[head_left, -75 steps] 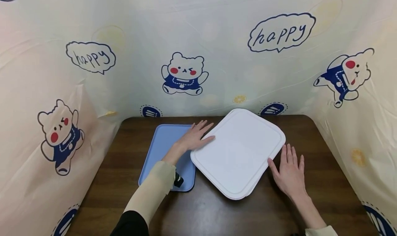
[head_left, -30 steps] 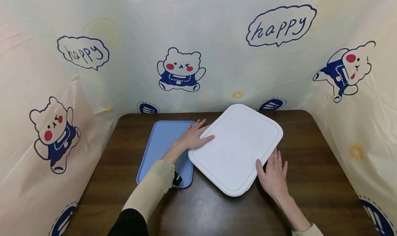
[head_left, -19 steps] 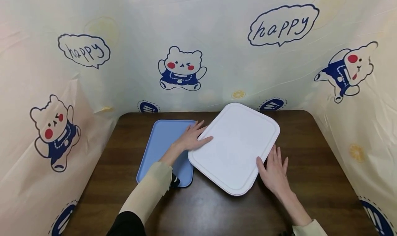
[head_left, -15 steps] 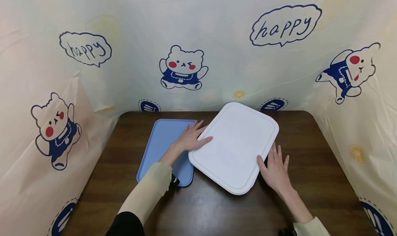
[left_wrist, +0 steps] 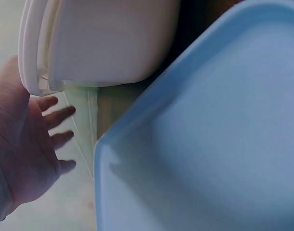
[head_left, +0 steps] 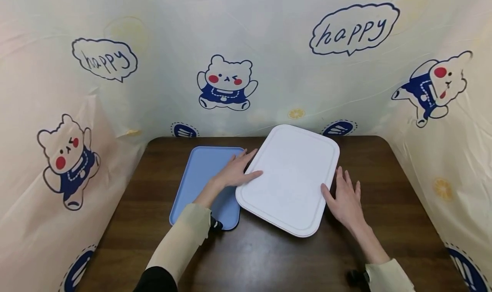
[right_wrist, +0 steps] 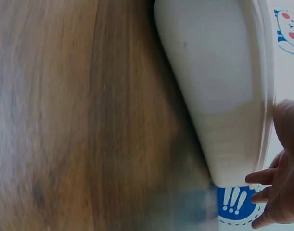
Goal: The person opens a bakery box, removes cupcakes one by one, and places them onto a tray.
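A white box [right_wrist: 219, 96] with a flat, round-cornered white lid [head_left: 290, 179] stands slightly turned on the table, its deep side showing in both wrist views. My left hand [head_left: 235, 172] is at the lid's left edge; its thumb lies over the rim and its fingers are spread along the side. At the right edge, my right hand [head_left: 347, 203] touches the rim with its thumb, fingers extended beside the box. In the left wrist view, the fingers of the left hand [left_wrist: 26, 149] stand apart from the box wall. The box's contents are hidden.
Left of the box lies a shallow blue tray [head_left: 203, 172], partly under my left forearm. The dark wooden table [head_left: 261, 266] ends at a printed cloth backdrop [head_left: 276, 57], which also hangs along both sides.
The white box and lid have turned counterclockwise, the far end swinging left. My right hand has moved left to the rim. My left hand stays at the left edge.
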Tool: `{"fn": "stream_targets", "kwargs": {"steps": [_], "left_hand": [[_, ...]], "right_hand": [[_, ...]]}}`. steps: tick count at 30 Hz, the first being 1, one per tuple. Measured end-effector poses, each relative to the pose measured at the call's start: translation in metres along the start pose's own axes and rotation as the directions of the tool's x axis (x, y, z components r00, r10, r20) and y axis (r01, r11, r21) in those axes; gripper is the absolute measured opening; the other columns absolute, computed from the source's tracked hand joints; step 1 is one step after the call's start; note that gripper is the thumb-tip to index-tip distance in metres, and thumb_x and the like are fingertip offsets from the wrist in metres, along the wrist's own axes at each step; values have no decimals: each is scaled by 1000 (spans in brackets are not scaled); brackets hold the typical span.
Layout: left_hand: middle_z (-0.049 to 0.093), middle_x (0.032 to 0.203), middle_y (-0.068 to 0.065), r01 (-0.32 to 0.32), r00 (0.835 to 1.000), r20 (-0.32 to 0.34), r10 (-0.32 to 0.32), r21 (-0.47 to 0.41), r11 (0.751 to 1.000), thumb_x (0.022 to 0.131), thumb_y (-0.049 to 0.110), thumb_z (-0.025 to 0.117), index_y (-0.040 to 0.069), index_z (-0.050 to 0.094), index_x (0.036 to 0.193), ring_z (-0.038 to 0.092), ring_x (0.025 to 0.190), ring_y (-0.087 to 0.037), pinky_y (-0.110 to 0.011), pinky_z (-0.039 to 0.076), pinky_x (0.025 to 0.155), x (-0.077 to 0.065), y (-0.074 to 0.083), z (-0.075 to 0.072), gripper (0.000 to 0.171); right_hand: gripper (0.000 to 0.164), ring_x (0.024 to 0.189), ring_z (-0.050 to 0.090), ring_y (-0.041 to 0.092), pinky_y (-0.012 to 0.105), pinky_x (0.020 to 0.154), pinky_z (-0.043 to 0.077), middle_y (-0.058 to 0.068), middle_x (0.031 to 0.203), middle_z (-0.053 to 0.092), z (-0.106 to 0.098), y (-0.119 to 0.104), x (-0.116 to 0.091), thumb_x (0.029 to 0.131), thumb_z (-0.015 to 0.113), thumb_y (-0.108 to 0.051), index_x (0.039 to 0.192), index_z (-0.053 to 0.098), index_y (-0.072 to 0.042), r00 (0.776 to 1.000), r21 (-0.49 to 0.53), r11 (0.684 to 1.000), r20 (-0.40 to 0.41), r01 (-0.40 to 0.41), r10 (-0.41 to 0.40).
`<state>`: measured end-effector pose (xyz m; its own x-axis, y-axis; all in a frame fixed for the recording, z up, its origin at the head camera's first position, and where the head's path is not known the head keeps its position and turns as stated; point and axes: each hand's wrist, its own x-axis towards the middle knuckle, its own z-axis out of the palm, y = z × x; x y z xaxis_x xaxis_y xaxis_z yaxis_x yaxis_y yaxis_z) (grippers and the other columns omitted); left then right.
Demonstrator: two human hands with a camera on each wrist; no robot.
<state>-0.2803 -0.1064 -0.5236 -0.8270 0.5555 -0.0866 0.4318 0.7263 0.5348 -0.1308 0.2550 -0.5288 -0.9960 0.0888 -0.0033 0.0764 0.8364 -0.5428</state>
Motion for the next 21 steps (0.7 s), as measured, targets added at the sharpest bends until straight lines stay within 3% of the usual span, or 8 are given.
{"fn": "stream_targets", "kwargs": {"steps": [7, 13, 21], "left_hand": [[36, 180, -12, -28, 999, 19, 28, 9, 1000, 107, 63, 57, 22, 24, 177, 21, 172, -37, -67, 12, 139, -1, 0, 2, 88], [36, 179, -15, -53, 999, 4, 53, -18, 998, 107, 60, 61, 22, 27, 176, 20, 172, -40, -72, 14, 137, -3, -3, 4, 86], [34, 181, -10, -61, 997, -39, 60, -42, 997, 107, 56, 62, 20, 27, 176, 20, 172, -40, -73, 13, 136, -4, -5, 8, 85]], "right_hand": [[87, 169, 14, 54, 83, 129, 4, 32, 178, 24, -2, -4, -9, 116, 47, -50, 173, 14, 6, 1000, 55, 998, 11, 8, -8], [83, 169, 14, 52, 83, 129, 5, 31, 179, 22, -3, -4, -15, 116, 48, -47, 174, 16, 2, 1000, 110, 994, 26, 7, -10], [80, 170, 12, 51, 85, 128, 2, 27, 182, 18, -2, -3, -13, 117, 47, -46, 176, 15, -2, 1000, 125, 992, 11, 23, -25]]}}
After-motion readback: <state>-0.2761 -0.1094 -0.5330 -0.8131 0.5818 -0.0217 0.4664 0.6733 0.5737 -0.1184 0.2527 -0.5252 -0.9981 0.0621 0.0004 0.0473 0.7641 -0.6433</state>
